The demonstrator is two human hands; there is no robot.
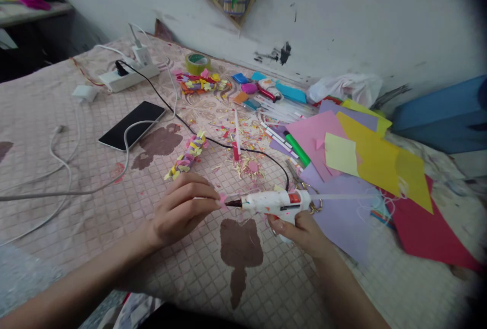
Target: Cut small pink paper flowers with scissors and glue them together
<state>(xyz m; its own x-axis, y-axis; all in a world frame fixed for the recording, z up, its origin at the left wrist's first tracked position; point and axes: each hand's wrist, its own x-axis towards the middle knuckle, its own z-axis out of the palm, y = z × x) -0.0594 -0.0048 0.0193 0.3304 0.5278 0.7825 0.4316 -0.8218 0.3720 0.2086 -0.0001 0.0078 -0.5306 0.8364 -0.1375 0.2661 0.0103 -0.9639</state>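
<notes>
My right hand is wrapped round the handle of a white hot glue gun, whose dark nozzle points left. A clear glue stick sticks out of the gun's back end. In my left hand, the fingertips pinch a small pink paper piece right at the nozzle tip. Whether the nozzle touches the paper I cannot tell. Just beyond my left hand lies a strip covered with pink, yellow and purple paper bits. Scissors lie partly hidden behind the gun.
Coloured paper sheets spread over the right side. Paper scraps and a green marker lie mid-table. The gun's black cord runs to a power strip. Also here are a tablet, tape and white cables.
</notes>
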